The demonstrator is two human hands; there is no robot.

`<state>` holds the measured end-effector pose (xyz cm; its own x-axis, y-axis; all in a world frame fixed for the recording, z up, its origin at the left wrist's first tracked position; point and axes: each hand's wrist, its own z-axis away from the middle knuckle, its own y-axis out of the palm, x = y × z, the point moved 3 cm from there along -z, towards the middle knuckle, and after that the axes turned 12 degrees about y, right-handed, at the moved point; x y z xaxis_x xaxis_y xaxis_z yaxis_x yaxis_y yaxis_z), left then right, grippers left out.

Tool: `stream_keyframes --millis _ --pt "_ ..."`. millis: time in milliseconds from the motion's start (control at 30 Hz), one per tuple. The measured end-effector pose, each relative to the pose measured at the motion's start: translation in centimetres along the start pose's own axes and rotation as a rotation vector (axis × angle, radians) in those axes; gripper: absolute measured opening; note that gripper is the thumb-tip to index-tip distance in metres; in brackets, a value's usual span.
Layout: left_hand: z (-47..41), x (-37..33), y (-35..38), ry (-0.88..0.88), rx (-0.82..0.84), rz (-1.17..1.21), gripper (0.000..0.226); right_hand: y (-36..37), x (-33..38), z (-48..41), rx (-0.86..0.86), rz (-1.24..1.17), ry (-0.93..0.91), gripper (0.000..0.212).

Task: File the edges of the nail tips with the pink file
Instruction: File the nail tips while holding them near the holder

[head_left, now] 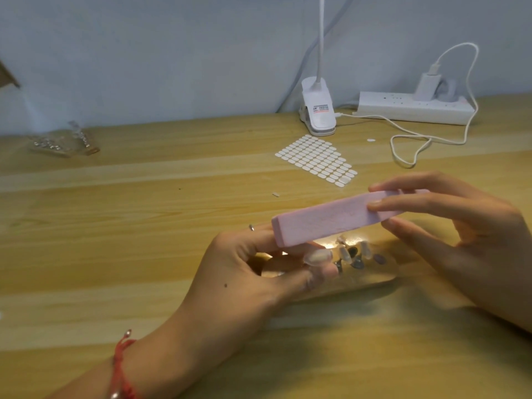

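My right hand (pixel 449 226) grips the right end of a long pink file block (pixel 325 218), fingers on top and thumb beneath. The file lies slanted, with its left end low over my left hand (pixel 244 272). That hand pinches a clear nail tip (pixel 318 257) between thumb and fingers, just under the file's lower edge. Several more clear nail tips (pixel 355 253) stand on a transparent holder (pixel 371 279) behind my left fingertips.
A sheet of white oval adhesive tabs (pixel 316 159) lies on the wooden table (pixel 144 226) beyond the hands. A white clip lamp (pixel 318 110), a power strip (pixel 414 108) and a looping white cable (pixel 414 139) sit at the back right. A clear bag (pixel 60 142) lies back left.
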<state>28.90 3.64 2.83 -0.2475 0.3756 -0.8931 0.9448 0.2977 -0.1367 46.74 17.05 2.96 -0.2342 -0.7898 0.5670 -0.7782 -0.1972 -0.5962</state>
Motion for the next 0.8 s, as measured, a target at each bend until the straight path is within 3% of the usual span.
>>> stream_keyframes --millis 200,800 --pt "-0.07 -0.13 0.05 -0.009 -0.008 -0.024 0.02 -0.01 0.11 -0.02 0.018 -0.006 0.008 0.027" --pt "0.0 -0.01 0.09 -0.05 -0.018 -0.032 0.025 0.1 0.23 0.07 0.029 -0.006 -0.022 0.019"
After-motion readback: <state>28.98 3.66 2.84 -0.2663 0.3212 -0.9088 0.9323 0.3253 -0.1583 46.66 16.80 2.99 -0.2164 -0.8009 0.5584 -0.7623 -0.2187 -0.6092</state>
